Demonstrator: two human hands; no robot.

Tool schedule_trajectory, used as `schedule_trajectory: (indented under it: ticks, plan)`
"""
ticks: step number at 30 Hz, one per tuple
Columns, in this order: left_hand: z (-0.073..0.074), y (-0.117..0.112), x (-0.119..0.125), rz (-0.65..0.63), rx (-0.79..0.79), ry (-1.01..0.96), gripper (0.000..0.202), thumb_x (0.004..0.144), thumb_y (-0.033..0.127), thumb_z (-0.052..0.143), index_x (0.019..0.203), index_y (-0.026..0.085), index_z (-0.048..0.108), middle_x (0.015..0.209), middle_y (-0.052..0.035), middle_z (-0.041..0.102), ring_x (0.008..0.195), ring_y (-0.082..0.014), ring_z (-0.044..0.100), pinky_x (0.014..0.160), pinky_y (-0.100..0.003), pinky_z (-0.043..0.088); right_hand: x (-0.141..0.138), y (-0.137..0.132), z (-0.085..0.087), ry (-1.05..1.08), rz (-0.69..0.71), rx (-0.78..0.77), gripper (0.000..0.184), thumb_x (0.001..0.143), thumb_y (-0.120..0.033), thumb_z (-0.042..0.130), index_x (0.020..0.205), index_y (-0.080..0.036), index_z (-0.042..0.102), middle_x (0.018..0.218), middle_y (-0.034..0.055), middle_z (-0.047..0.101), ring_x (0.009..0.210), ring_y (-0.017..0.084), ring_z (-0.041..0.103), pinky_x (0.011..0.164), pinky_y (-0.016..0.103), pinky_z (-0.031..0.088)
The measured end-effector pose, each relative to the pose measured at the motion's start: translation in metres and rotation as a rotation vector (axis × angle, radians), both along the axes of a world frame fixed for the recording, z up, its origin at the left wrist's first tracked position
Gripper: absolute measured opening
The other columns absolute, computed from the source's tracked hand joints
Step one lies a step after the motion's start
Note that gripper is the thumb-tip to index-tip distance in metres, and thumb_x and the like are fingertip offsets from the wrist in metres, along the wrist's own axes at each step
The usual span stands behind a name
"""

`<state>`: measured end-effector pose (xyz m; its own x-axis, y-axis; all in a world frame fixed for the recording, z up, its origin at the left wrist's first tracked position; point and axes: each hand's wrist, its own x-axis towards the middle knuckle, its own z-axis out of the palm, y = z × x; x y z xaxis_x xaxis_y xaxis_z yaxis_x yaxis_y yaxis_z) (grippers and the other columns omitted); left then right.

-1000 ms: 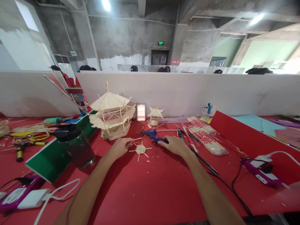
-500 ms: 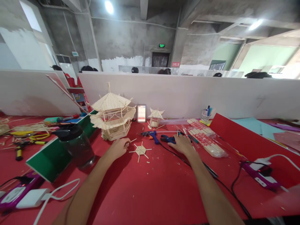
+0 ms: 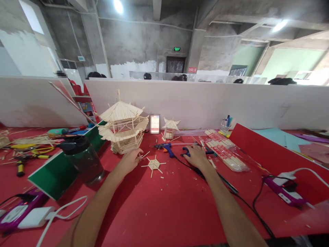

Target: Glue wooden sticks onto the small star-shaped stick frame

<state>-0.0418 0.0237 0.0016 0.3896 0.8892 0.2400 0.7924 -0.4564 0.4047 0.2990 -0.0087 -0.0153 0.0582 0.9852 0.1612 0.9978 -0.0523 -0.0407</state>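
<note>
My left hand (image 3: pixel 130 160) rests on the red table (image 3: pixel 164 209) with its fingers curled, pinching a thin wooden stick (image 3: pixel 145 154) just left of a flat web-shaped stick piece (image 3: pixel 154 164). My right hand (image 3: pixel 197 157) is farther right, its fingers closed over a blue-handled tool (image 3: pixel 185 151). A blue glue gun (image 3: pixel 166 148) lies between the hands, its black cord running under my right wrist. A large stick pagoda (image 3: pixel 123 128) stands behind my left hand. A small pagoda (image 3: pixel 170 127) stands by the white partition.
Packs of sticks (image 3: pixel 226 152) lie right of my right hand. A dark bottle (image 3: pixel 82 158) and a green board (image 3: pixel 58 169) stand at left, with pliers and loose sticks beyond. Purple power strips (image 3: pixel 285 190) (image 3: pixel 15 214) sit at both sides. A raised red board (image 3: pixel 277 151) is at right.
My right hand let go of the glue gun, which now lies on the table, and moved right and farther away onto the blue-handled tool. My left hand stayed put.
</note>
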Motion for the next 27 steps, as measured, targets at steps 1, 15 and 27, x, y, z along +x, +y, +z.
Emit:
schedule_trajectory:
  ticks: [1, 15, 27]
  plan:
    - [0.000, 0.000, 0.001, -0.014, 0.004, 0.007, 0.016, 0.086, 0.018, 0.056, 0.098, 0.019, 0.067, 0.089, -0.0051, 0.071, 0.082, -0.0201, 0.064, 0.073, -0.029, 0.045, -0.005, 0.001, -0.001, 0.017, 0.059, 0.038, 0.044, 0.092, -0.039, 0.054, 0.132, -0.020, 0.056, 0.128, 0.0164, 0.057, 0.121, 0.032, 0.049, 0.103, 0.046, 0.030]
    - [-0.006, -0.013, 0.019, -0.293, -0.003, 0.072, 0.018, 0.094, 0.024, 0.049, 0.093, 0.021, 0.066, 0.098, -0.0039, 0.067, 0.092, -0.0194, 0.061, 0.081, -0.029, 0.044, -0.069, 0.001, -0.011, 0.186, 0.252, 0.002, 0.023, 0.098, -0.030, 0.044, 0.112, -0.022, 0.061, 0.108, 0.0107, 0.062, 0.091, 0.022, 0.062, 0.073, 0.028, 0.040]
    - [-0.012, -0.017, 0.025, -0.432, -0.053, 0.028, 0.019, 0.097, 0.032, 0.046, 0.089, 0.021, 0.059, 0.103, -0.0050, 0.066, 0.099, -0.0210, 0.058, 0.088, -0.032, 0.042, -0.048, 0.018, -0.024, 1.167, 0.096, -0.274, 0.013, 0.094, -0.031, 0.051, 0.091, -0.019, 0.050, 0.060, -0.0030, 0.060, 0.039, 0.010, 0.046, 0.039, 0.019, 0.030]
